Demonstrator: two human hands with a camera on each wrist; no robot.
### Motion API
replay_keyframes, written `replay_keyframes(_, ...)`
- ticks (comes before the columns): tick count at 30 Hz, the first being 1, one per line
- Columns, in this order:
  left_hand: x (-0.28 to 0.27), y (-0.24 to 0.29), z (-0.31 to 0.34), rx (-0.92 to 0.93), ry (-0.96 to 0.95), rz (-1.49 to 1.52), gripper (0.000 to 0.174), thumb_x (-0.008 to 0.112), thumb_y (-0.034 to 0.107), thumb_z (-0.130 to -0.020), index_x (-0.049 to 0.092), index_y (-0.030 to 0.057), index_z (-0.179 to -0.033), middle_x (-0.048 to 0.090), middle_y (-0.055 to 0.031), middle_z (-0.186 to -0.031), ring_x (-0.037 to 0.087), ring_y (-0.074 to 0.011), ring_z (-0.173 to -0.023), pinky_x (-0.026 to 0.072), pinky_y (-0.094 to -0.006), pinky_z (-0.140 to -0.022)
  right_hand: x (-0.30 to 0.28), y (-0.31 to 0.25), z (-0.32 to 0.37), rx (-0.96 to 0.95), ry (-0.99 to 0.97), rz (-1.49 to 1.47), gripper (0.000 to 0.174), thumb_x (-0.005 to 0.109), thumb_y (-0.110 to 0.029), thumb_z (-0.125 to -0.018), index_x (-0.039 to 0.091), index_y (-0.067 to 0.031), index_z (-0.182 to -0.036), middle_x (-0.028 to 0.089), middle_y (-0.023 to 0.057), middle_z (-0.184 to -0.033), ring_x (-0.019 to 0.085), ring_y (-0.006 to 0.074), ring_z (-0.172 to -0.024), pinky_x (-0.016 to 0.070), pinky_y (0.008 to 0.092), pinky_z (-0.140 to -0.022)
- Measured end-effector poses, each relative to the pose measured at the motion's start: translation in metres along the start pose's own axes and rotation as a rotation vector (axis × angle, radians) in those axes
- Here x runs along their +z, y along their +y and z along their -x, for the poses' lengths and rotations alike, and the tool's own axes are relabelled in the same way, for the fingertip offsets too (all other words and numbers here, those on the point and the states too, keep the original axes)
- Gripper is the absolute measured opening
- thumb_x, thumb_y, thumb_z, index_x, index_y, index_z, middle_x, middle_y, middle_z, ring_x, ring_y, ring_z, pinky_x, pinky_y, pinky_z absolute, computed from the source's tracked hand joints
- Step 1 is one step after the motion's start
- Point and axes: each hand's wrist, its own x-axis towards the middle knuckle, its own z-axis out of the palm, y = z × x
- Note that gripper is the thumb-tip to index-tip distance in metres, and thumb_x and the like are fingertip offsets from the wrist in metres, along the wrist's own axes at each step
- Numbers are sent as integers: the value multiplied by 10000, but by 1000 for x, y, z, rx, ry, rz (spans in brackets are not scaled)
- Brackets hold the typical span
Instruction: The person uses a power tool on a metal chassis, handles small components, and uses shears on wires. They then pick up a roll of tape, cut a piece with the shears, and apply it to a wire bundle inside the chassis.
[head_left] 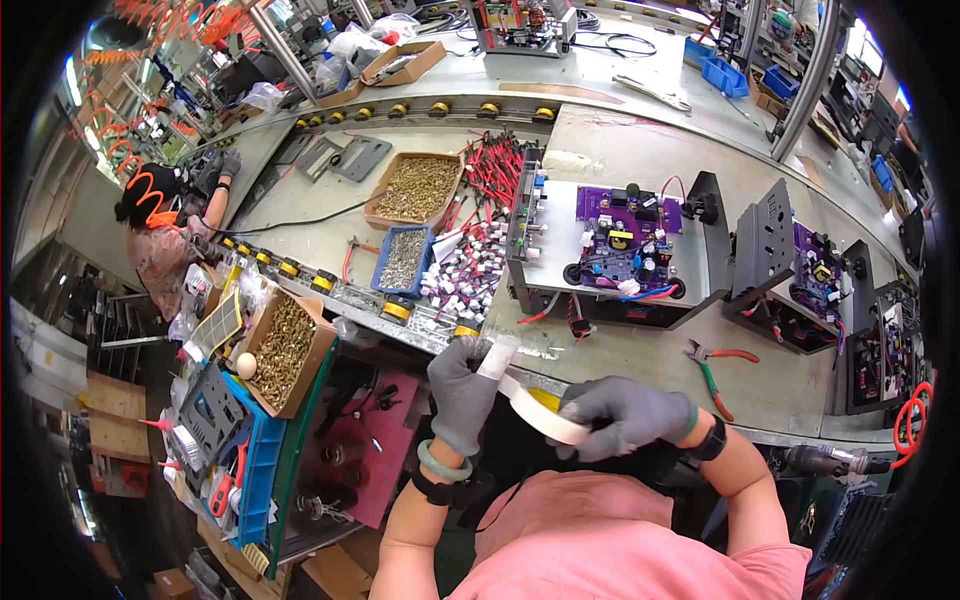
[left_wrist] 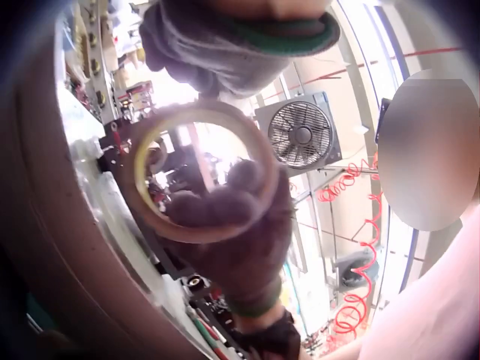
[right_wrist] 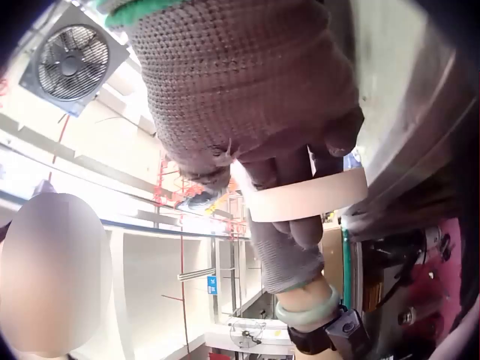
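Observation:
A roll of pale tape (head_left: 548,418) is between two grey-gloved hands, in front of the torso. The right hand (head_left: 625,418) grips the roll; in the left wrist view its fingers (left_wrist: 217,206) lie inside the ring of the roll (left_wrist: 142,176). A whitish strip of tape (head_left: 498,357) runs from the roll up to the left hand (head_left: 463,395), whose fingers are curled at the strip. In the right wrist view the right hand (right_wrist: 247,82) is above the roll (right_wrist: 311,196), with the left hand (right_wrist: 289,259) below and partly hidden by it.
An open unit with a purple circuit board (head_left: 625,235) stands on the bench, more units to its right. Pliers (head_left: 715,375), red-black cables (head_left: 495,180), a blue screw bin (head_left: 403,260) and boxes of brass parts (head_left: 418,188) lie around. Another person (head_left: 165,240) is at left.

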Motion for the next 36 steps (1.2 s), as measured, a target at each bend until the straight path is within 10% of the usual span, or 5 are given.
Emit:
replay_keyframes(9, 10, -25, 14, 389, -275, -371, 247, 860, 209, -753, 709, 15, -772, 662, -106, -655, 619, -176, -571, 471, -305, -553, 4, -48, -8, -603, 212, -790, 750, 661, -182, -856, 328, 45, -1488, 555, 146, -1361, 595, 174, -1131, 489, 322, -961)
replay_keyframes(14, -6, 9, 31, 423, -174, -332, 1015, 994, 422, -489, 566, -12, -1300, 529, -7, -942, 434, -78, -719, 400, -248, -617, -14, -35, -28, -405, 326, -107, 668, 602, -131, -921, 310, 32, -1500, 509, 126, -1399, 548, 185, -1206, 454, 331, -1007)
replay_keyframes(19, -25, 27, 29, 394, 88, -174, 665, 945, 294, -651, 624, 12, -1160, 566, -7, -953, 484, -100, -756, 416, -232, -662, -2, 3, -22, -252, 141, 342, 381, 569, -190, -975, 564, -44, -1328, 626, 112, -793, 607, 154, -650, 502, 322, -627)
replay_keyframes(27, -27, 13, 20, 514, -90, -438, 187, 845, 120, -737, 673, 77, -795, 650, -42, -753, 569, -227, -622, 448, -346, -669, 0, -38, 16, -369, -228, -675, 576, 661, -138, -876, 480, 99, -1369, 647, 102, -1171, 569, 134, -1077, 448, 301, -973)
replay_keyframes(36, -10, 32, 32, 501, -166, -551, 395, 930, 283, -605, 716, 52, -843, 701, -60, -802, 629, -197, -752, 440, -330, -698, -32, 14, -66, -590, 208, 214, 560, 348, -424, -1075, 462, -15, -1440, 599, 73, -1275, 538, 116, -988, 463, 283, -866)
